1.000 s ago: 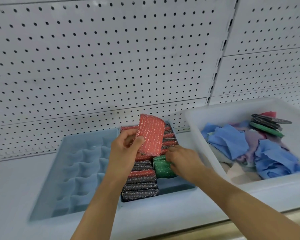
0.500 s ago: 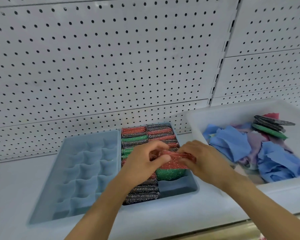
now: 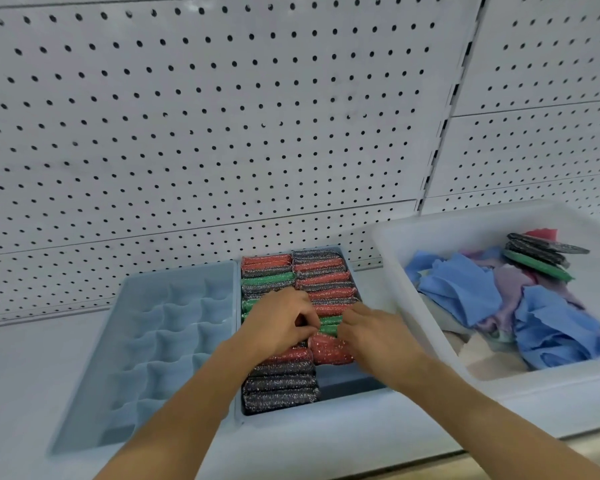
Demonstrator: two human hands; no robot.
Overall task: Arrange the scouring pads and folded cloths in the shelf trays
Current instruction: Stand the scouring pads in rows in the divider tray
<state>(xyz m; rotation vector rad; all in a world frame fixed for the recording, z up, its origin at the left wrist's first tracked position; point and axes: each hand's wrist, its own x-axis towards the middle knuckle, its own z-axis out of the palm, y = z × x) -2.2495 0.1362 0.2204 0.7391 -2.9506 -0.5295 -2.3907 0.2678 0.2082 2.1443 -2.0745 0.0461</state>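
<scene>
Shelf: the white shelf (image 3: 32, 393) carries everything, so both arms reach in from the near edge.
Near gap: the pad tray (image 3: 347, 386) has bare floor at its near right, which looks like the room left for more pads.
Red pad: a red scouring pad (image 3: 329, 349) stands on edge at the near end of the right row, set like its neighbours so that the row packs tight.
Left hand: the left hand (image 3: 278, 323) lies over the left row, fingers curled down onto the pads beside the green pad (image 3: 329, 325); whether it pinches one I cannot tell.
Right hand: the right hand (image 3: 378, 334) rests against the red pad's right side, fingers bent, seemingly nudging it in; an actual hold is not visible.
Divided tray: the blue divided tray (image 3: 160, 344), left of the pads, has unfilled cells.
White bin: at right, the white bin (image 3: 413, 289) holds crumpled blue cloths (image 3: 465, 289), with loose pads (image 3: 541, 254) at its far end.
Backing: pegboard (image 3: 222, 116) stands behind.
</scene>
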